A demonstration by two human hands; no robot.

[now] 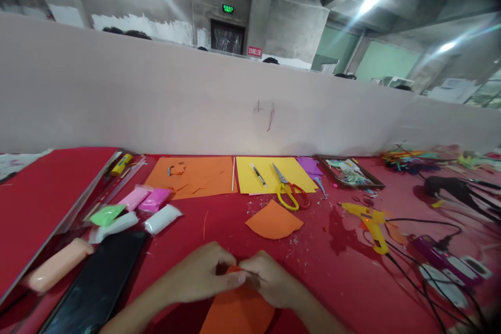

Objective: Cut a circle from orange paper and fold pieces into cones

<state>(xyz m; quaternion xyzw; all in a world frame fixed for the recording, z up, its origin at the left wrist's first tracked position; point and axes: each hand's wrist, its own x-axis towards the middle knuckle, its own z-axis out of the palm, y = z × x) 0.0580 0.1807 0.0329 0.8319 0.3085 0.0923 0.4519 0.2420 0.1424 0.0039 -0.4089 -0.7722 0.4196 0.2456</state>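
Near the bottom centre, an orange paper piece [238, 310] hangs below my two hands. My left hand [207, 274] pinches its top edge, thumb pointing right. Against it, my right hand [270, 279] has its fingers closed on the same paper's top corner. Just beyond the hands lies an orange fan-shaped paper [274, 220] on the red table [313, 266]. Scissors [289, 189] with yellow and red handles and a pen [259, 175] rest on a yellow sheet [245, 180]. An orange sheet [207, 172] with scraps is left of it.
Clay packets [162, 219] and a black case [97, 287] lie at the left, beside a red board [50, 203]. On the right are a yellow glue gun [370, 222], cables, a purple power strip [446, 261] and a tray [376, 183]. A white partition [176, 99] stands behind.
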